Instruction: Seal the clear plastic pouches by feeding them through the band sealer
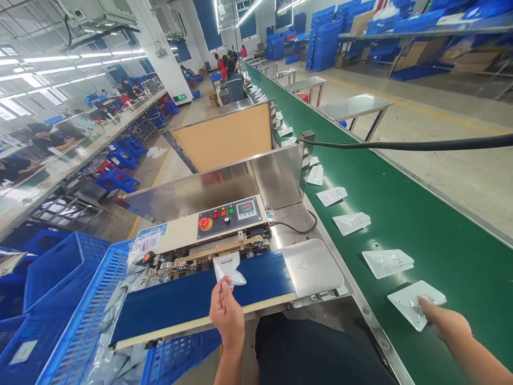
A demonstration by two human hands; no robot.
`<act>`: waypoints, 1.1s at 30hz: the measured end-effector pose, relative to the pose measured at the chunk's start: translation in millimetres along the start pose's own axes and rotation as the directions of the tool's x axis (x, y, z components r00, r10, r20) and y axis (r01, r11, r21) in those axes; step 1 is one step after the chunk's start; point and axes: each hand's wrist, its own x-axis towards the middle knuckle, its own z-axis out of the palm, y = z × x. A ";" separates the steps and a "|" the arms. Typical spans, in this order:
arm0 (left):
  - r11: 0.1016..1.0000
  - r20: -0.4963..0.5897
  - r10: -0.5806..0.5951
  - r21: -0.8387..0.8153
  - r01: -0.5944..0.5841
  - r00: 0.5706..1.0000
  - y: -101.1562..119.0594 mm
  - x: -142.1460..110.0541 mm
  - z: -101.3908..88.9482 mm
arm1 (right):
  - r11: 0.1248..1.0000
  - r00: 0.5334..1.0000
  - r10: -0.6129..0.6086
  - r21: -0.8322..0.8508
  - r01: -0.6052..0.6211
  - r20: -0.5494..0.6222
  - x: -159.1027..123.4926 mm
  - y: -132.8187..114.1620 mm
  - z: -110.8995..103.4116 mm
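My left hand (pixel 227 313) pinches the lower edge of a white pouch (pixel 227 269) between thumb and fingers. The pouch lies over the blue belt (pixel 172 299) of a band sealing machine (pixel 208 224), its upper edge at the sealing rail. To the right, my right hand (pixel 447 321) grips another white pouch (pixel 411 307) by its right side, with a digit pressed on top; the other fingers are mostly hidden. That pouch is at the green conveyor belt (pixel 401 224). Just beyond it lies a similar white pouch (pixel 387 263), with several more in a line further up.
Below the sealer's left end stands a blue crate (pixel 86 299) holding several pouches. A metal feed plate (pixel 312 267) adjoins the blue belt. Metal partitions (pixel 216 182) rise behind the machine. A black cable (pixel 420 144) crosses above the conveyor. Several people sit at distant work lines.
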 end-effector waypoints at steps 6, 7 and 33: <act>0.994 0.451 0.111 -0.062 -0.093 0.885 19.2 -42.6 60.6 | 0.937 0.998 -0.064 0.346 0.052 0.024 -58.9 -39.0 -33.0; 0.987 0.529 0.160 -0.072 -0.144 0.833 24.8 -50.6 71.9 | 0.902 0.989 -0.147 0.408 0.139 -0.012 -76.2 -55.0 -38.9; 0.998 0.595 -0.009 -0.047 0.046 0.804 22.7 -58.2 120.1 | 0.673 0.481 -0.658 0.739 0.031 0.580 -214.6 -176.4 14.2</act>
